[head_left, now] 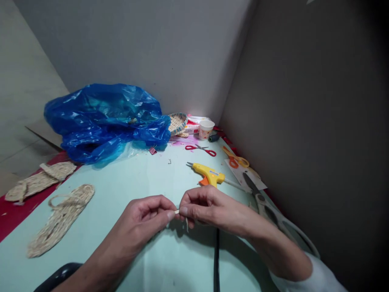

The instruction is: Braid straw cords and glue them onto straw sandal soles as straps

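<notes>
Between my two hands, low over the table, is a thin pale strip point(177, 211) that looks like straw or plant fibre. My left hand point(152, 217) pinches one end between thumb and fingers. My right hand point(202, 207) pinches it close beside, fingertips nearly touching the left ones, and a short loose end point(187, 224) hangs below. Most of the strip is hidden by the fingers. Just beyond my right hand lies a yellow glue gun point(209, 173) with an orange trigger. A woven straw sandal point(63, 219) lies left of my left hand, and a second straw sandal point(41, 180) lies behind it.
A blue plastic bag point(106, 121) fills the back left. Behind are a woven basket point(178, 123), a paper cup point(206, 129) and red-handled scissors point(200, 150). At right lie orange-handled scissors point(235, 158) and large shears point(267, 207) by the wall. A black cable point(216, 259) runs toward me.
</notes>
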`<state>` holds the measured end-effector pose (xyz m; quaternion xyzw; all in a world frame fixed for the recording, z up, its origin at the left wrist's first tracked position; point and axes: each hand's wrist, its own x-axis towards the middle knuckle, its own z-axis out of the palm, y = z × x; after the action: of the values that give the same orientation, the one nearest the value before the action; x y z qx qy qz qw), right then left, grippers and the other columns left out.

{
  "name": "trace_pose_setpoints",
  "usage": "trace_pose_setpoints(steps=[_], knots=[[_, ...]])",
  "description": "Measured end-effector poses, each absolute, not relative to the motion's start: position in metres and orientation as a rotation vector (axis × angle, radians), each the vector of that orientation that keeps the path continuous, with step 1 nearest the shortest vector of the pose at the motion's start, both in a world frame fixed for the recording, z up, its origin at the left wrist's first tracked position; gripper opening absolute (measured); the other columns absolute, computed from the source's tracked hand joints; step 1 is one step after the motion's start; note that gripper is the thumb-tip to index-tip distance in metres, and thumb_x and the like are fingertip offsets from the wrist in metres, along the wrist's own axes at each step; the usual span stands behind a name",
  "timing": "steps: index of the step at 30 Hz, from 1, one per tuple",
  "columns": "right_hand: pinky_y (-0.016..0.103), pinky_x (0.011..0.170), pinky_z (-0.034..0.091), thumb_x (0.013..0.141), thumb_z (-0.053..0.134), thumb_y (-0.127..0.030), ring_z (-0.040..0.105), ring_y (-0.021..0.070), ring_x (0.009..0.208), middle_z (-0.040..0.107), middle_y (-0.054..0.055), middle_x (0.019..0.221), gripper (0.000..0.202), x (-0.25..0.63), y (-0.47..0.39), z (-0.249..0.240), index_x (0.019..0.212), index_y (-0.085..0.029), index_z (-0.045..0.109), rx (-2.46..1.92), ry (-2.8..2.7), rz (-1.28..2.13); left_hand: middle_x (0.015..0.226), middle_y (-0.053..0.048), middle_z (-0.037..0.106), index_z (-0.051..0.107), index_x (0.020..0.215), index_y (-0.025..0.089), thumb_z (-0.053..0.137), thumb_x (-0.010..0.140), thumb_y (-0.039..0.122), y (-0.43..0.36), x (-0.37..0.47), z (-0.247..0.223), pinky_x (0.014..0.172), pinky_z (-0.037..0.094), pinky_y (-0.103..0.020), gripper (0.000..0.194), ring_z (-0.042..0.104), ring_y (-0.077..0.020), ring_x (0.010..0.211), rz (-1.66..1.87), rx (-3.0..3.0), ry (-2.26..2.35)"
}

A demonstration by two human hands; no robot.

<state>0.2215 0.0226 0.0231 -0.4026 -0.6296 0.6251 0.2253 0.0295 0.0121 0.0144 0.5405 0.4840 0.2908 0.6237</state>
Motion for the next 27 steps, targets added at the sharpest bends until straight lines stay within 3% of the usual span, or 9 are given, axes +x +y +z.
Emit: trace_pose_setpoints(steps=[3, 5, 7, 10, 15, 20, 27], knots=[[0.022, 0.052, 0.032, 0.092, 0.05, -0.046, 0.047, 0.0101, 0.055, 0.062, 0.0, 0.07, 0.031, 0.229, 0.024, 0.029, 0.086, -0.019, 0.063, -1.258, -1.853, 1.453, 0.063, 0.001, 0.053, 0.068, 0.073, 0.017, 0.067, 0.075, 0.042, 0.012, 0.028, 0.013, 0.052, 0.026, -0.022, 0.025, 0.038, -0.0102, 0.057, 0.702, 1.214, 1.135], [0.025, 0.056, 0.035, 0.095, 0.044, -0.044, 0.053, 0.0131, 0.057, 0.062, 0.002, 0.069, 0.032, 0.241, 0.026, 0.035, 0.088, -0.019, 0.062, -1.558, -1.918, 0.944, 0.061, 0.002, 0.049, 0.068, 0.075, 0.017, 0.068, 0.075, 0.041, 0.012, 0.026, 0.013, 0.05, 0.022, -0.023, 0.024, 0.034, -0.0094, 0.054, 0.762, 1.149, 1.186], [0.028, 0.057, 0.033, 0.096, 0.04, -0.043, 0.054, 0.0161, 0.056, 0.06, 0.004, 0.063, 0.037, 0.255, 0.03, 0.038, 0.077, -0.019, 0.06, -1.895, -1.907, 0.371, 0.059, 0.004, 0.045, 0.068, 0.076, 0.018, 0.068, 0.074, 0.04, 0.012, 0.023, 0.014, 0.048, 0.017, -0.023, 0.022, 0.03, -0.0083, 0.051, 0.838, 1.07, 1.232], [0.03, 0.053, 0.027, 0.095, 0.04, -0.047, 0.051, 0.0178, 0.052, 0.057, 0.007, 0.058, 0.045, 0.266, 0.036, 0.031, 0.061, -0.021, 0.054, -2.161, -2.065, 0.091, 0.059, 0.004, 0.043, 0.066, 0.074, 0.018, 0.069, 0.073, 0.038, 0.013, 0.02, 0.017, 0.047, 0.014, -0.024, 0.021, 0.026, -0.0077, 0.049, 0.931, 0.983, 1.26], [0.031, 0.051, 0.02, 0.092, 0.038, -0.062, 0.056, 0.0233, 0.056, 0.064, 0.013, 0.065, 0.051, 0.258, 0.041, 0.008, 0.067, -0.021, 0.056, -2.328, -2.218, -0.049, 0.062, 0.003, 0.049, 0.065, 0.073, 0.019, 0.069, 0.073, 0.036, 0.012, 0.017, 0.024, 0.049, 0.022, -0.022, 0.018, 0.033, -0.009, 0.055, 1.074, 0.986, 1.277], [0.031, 0.051, 0.023, 0.092, 0.038, -0.061, 0.062, 0.0286, 0.065, 0.067, 0.014, 0.071, 0.048, 0.25, 0.038, 0.003, 0.075, -0.02, 0.056, -2.377, -2.168, -0.05, 0.061, 0.004, 0.047, 0.064, 0.07, 0.019, 0.069, 0.073, 0.037, 0.014, 0.013, 0.027, 0.049, 0.024, -0.022, 0.019, 0.032, -0.0092, 0.055, 1.16, 1.004, 1.27], [0.032, 0.06, 0.039, 0.087, 0.041, -0.058, 0.064, 0.0256, 0.074, 0.07, 0.008, 0.08, 0.04, 0.255, 0.038, -0.006, 0.094, -0.021, 0.056, -2.091, -1.976, 0.391, 0.063, 0.006, 0.041, 0.058, 0.074, 0.016, 0.063, 0.081, 0.029, 0.013, 0.007, 0.036, 0.046, 0.017, -0.023, 0.016, 0.024, -0.0067, 0.053, 1.197, 0.925, 1.203]])
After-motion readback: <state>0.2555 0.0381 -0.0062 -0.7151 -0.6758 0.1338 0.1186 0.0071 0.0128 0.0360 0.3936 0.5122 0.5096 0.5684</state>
